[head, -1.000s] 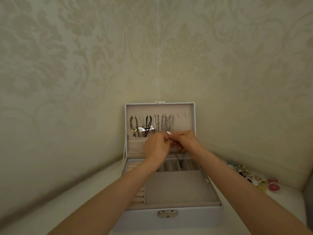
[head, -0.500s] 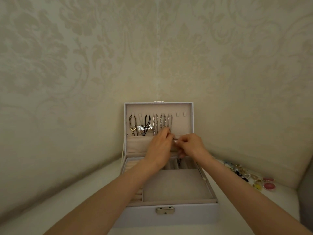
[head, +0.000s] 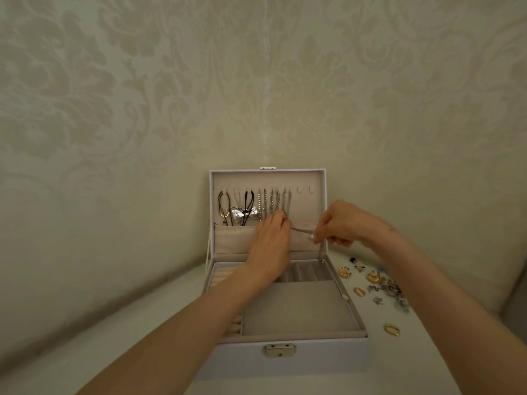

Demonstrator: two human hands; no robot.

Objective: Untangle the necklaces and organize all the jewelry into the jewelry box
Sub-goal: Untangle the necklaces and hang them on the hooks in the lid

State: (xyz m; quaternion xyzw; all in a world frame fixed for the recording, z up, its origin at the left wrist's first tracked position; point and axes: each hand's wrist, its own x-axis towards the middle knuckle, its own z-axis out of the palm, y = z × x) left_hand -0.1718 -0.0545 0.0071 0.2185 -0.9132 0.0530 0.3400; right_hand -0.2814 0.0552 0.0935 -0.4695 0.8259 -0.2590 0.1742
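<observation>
Drawn wider apart, left hand (head: 269, 243) and right hand (head: 345, 223) each pinch a thin chain (head: 301, 230), holding it taut, probably to straighten it for hanging in the lid (head: 310, 208).

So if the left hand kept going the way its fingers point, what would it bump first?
The left hand points up toward the open lid of the white jewelry box. It would likely meet the thin silver chains hanging there first; its fingertips look almost at them, though depth is unclear.
</observation>
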